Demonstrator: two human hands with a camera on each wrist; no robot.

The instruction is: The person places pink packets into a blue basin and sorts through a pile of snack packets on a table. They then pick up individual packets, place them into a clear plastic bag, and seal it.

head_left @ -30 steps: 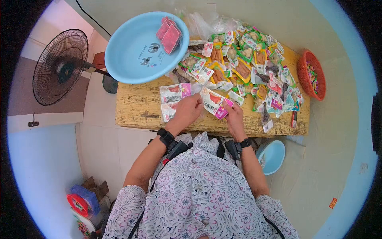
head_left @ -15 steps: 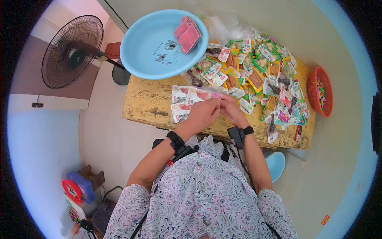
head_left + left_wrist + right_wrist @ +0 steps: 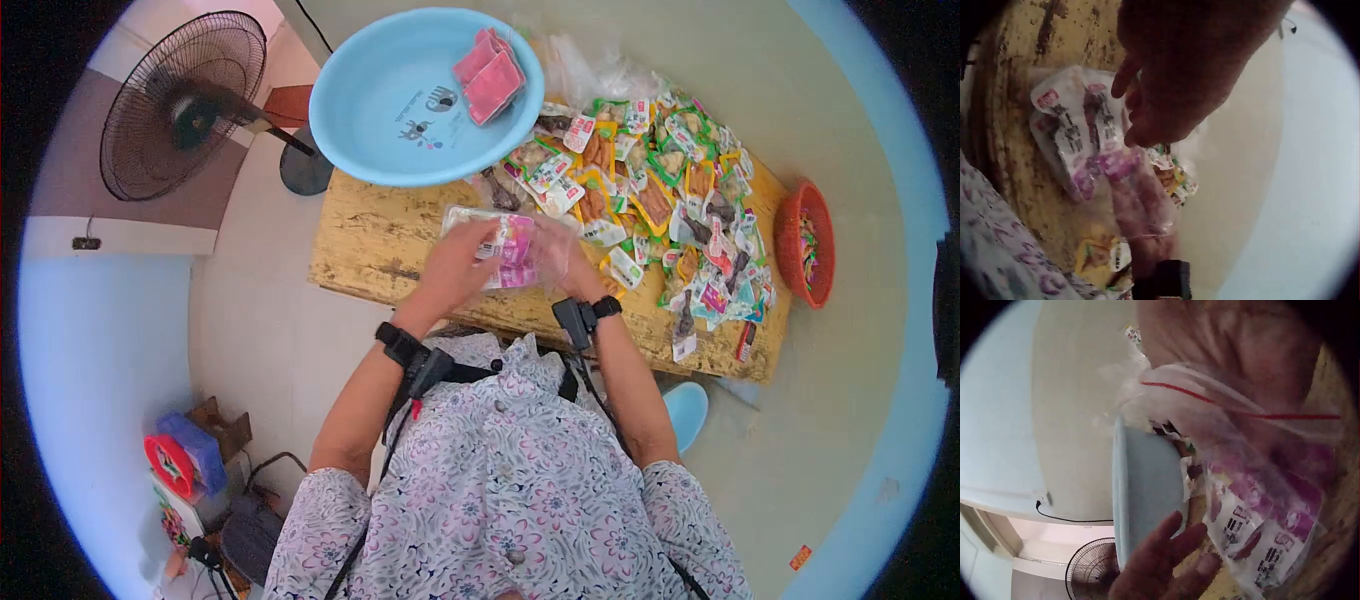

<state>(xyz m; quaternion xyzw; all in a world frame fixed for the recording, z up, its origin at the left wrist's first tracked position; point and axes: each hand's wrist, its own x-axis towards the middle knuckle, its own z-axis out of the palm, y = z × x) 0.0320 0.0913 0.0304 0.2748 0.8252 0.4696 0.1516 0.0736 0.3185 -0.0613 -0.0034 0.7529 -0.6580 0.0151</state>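
Observation:
A clear zip bag with a red stripe (image 3: pixel 1285 417) holds white packets with magenta ends (image 3: pixel 515 238), low over the yellow table (image 3: pixel 365 235). My right hand (image 3: pixel 568 262) is inside the bag mouth, its fingers extended against the packets' magenta ends in the left wrist view. On the other side, my left hand (image 3: pixel 458 268) is beside the bag; its fingers (image 3: pixel 1169 562) are spread apart in the right wrist view and grip nothing. Printed faces of two packets (image 3: pixel 1072 131) show through the plastic.
A blue basin (image 3: pixel 385 115) with pink packets (image 3: pixel 492 85) stands at the table's back left. Mixed food packets (image 3: pixel 655 195) are heaped to the right, beside a red basket (image 3: pixel 805 245). Clear plastic bags (image 3: pixel 590 75) lie behind. A fan (image 3: pixel 190 110) stands at left.
The packets that lay on the table under my hands are now inside the clear bag. My left hand has moved left, away from my right hand, which is now in the bag.

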